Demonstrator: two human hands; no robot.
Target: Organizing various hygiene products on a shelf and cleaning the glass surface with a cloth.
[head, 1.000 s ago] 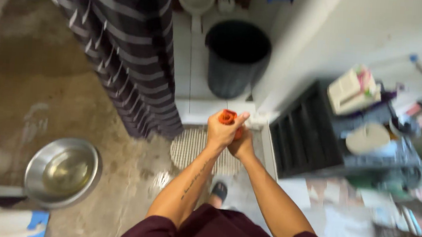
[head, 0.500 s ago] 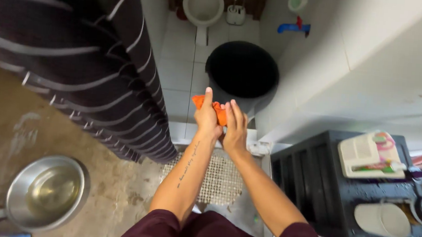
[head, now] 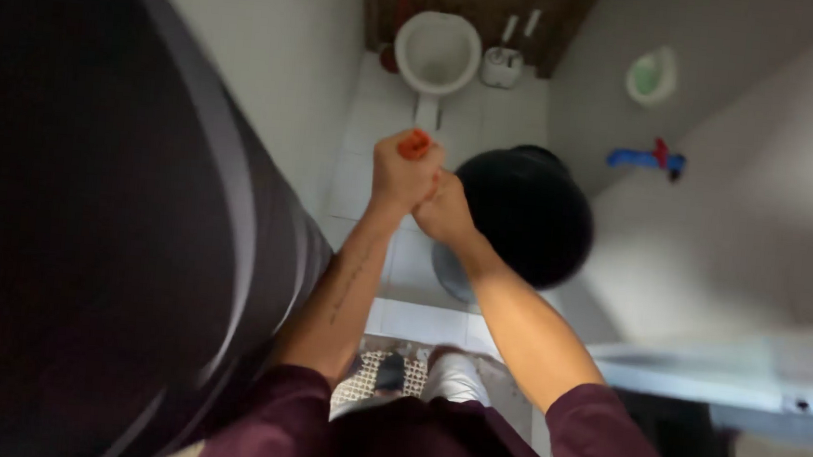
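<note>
My left hand [head: 403,172] has its grip closed tight around a small orange thing [head: 415,143], of which only the top pokes out above my curled fingers, so I cannot tell what kind of object it is. My right hand [head: 442,207] presses against the left one from the side, its grip narrow and cupped; whether it touches the orange thing itself I cannot tell. Both hands are held out in front of my chest, above a white tiled floor [head: 364,172]. Near my feet lies a patterned mat [head: 368,371]. A dark curtain [head: 89,213] hangs close on my left. Just beyond my hands stands a black bucket [head: 533,214]. Farther off sits a white toilet bowl [head: 437,52], with a blue tap [head: 646,159] on the wall to the right.
</note>
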